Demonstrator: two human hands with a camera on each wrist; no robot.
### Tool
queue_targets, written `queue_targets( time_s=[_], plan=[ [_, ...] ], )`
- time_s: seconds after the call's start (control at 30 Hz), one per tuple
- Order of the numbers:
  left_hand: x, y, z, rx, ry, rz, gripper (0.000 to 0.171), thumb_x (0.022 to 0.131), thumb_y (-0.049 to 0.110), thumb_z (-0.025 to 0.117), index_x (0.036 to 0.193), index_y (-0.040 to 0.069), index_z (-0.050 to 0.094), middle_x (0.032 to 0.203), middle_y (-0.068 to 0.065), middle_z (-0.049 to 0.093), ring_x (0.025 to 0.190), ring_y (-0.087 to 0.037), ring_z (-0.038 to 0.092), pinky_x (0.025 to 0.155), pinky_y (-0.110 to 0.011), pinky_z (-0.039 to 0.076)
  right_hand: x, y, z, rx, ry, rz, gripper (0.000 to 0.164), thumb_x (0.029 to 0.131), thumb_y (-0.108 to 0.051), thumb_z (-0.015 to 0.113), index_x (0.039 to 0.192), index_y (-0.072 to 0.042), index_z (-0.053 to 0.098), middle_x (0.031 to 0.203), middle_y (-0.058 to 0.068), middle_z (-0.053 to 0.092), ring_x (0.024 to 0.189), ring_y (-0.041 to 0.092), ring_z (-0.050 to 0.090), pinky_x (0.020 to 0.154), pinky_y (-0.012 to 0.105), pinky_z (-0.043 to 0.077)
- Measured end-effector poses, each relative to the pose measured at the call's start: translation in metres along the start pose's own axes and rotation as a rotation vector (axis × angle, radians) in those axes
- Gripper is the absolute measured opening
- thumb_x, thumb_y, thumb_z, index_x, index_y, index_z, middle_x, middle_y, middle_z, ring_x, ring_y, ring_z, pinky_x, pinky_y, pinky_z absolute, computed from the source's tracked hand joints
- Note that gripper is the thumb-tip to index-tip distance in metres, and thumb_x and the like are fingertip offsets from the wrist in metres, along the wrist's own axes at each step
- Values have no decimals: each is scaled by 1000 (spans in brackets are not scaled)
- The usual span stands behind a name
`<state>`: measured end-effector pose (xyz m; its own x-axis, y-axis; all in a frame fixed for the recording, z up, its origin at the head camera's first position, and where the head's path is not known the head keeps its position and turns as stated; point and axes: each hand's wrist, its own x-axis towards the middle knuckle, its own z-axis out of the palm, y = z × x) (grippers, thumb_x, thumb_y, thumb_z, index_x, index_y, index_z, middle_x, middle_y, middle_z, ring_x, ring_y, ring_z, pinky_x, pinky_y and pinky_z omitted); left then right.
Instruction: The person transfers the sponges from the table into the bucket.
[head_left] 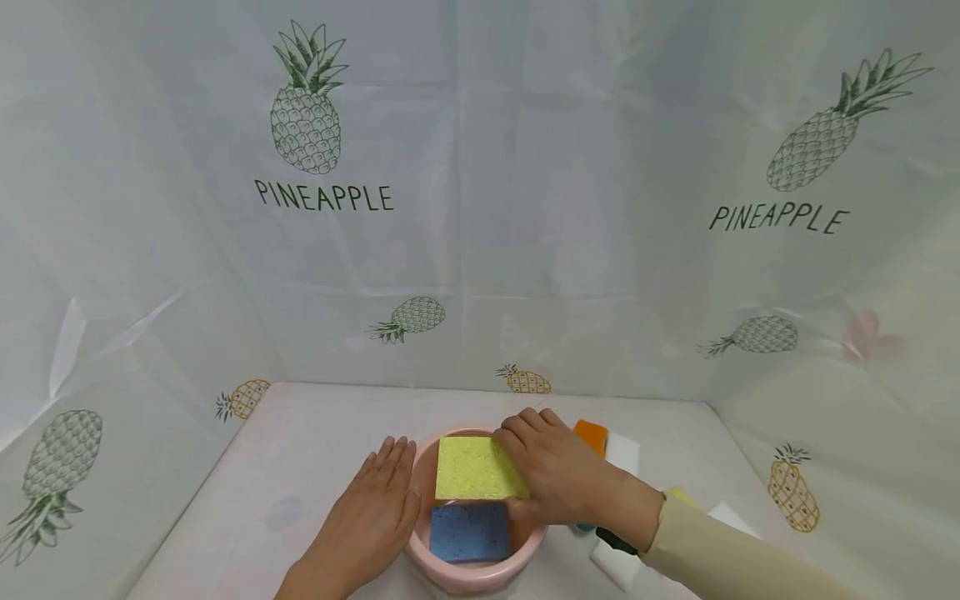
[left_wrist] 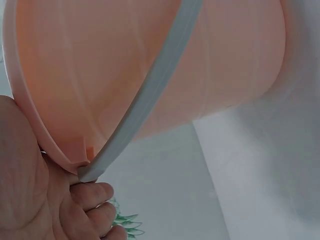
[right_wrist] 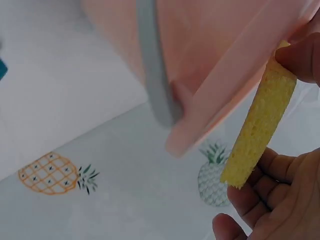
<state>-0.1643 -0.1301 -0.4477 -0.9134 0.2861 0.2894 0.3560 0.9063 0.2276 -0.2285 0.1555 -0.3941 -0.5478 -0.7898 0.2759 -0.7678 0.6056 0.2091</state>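
A pink bucket (head_left: 480, 577) with a grey handle (left_wrist: 145, 107) stands on the table. Inside it lies a blue sponge (head_left: 470, 532). Over the bucket's mouth, my right hand (head_left: 558, 471) grips a yellow sponge (head_left: 478, 469) by its right edge, thumb on the near side and fingers on the far side. The sponge's porous edge faces the right wrist view, just outside the bucket's rim (right_wrist: 240, 75). My left hand (head_left: 375, 508) lies flat against the left side of the rim, fingers straight, beside the handle's joint in the left wrist view.
Right of the bucket, partly behind my right arm, lie an orange item (head_left: 592, 435), white flat pieces (head_left: 624, 454) and a bit of something yellow (head_left: 684, 497). A pineapple-printed sheet (head_left: 547, 250) hangs behind the white table (head_left: 322, 417).
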Motion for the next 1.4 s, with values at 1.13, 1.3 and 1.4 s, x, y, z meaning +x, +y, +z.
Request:
queue_targets(
  time_s=[1.13,1.3,1.4],
  plan=[
    [2,1,-1,-34,-27,-31,56,112,30,47,157,-4,46,163,-20,45,157,-35,36,127,-54,33,20,-20,23,25,-331,-33,73,90,-67,68,141,-15,60,138,-1,63,119,15,52,93,31,42],
    [1,1,-1,-24,-19,-24,56,111,30,48,156,-5,46,163,-20,45,156,-36,37,127,-54,34,17,-18,23,71,-295,-35,64,95,-59,65,141,-15,60,138,-2,62,122,16,52,95,30,44],
    [1,1,0,-37,-20,-26,56,111,30,48,156,-5,46,163,-20,45,157,-36,36,127,-55,33,13,-16,23,72,-240,-34,56,99,-54,63,139,-15,62,134,-3,63,118,16,53,93,30,44]
  ],
)
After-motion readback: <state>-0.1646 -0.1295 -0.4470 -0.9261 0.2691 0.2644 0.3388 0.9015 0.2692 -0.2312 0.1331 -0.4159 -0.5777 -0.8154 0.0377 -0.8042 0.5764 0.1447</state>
